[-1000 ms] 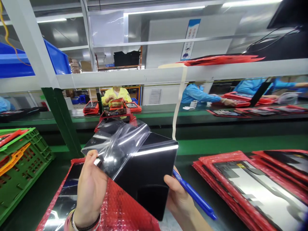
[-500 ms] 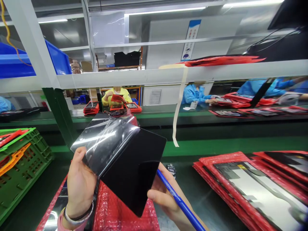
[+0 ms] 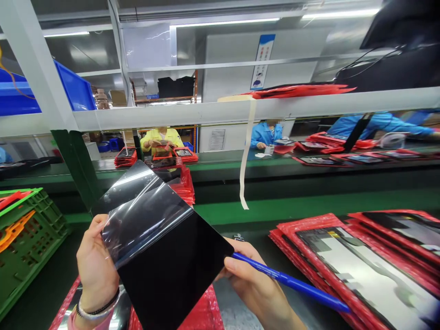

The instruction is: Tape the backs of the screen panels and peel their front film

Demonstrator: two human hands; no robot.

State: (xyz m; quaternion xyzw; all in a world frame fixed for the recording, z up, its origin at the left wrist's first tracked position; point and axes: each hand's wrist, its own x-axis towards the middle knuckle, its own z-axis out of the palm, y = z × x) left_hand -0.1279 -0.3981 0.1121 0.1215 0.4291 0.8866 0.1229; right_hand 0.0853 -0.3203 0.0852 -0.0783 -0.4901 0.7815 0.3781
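Note:
A glossy black screen panel (image 3: 178, 266), rectangular like a tablet display, is held up tilted in front of me. Clear protective film (image 3: 137, 224) curls away from its left part and reflects the lights. My left hand (image 3: 97, 256) has its fingers closed at the left edge of the film; whether they also grip the panel is hidden. At the panel's right corner, my right hand (image 3: 252, 279) pinches it between thumb and fingers. A blue pen (image 3: 292, 282) also sits in that hand, pointing lower right. Below the panel lies red bubble wrap (image 3: 206, 311), partly covered.
Right of me are stacked red bubble-wrap sleeves (image 3: 316, 222) with silver-backed panels (image 3: 364, 270). A green crate (image 3: 30, 256) stands at left. Tape (image 3: 244, 160) hangs from the white crossbar (image 3: 165, 117). Co-workers (image 3: 266, 135) sit beyond the green-edged bench.
The panel has moved left and lower, and turned. The film's fold has shifted with my left hand. The pen has swung to a flatter angle. The whole view has shifted slightly.

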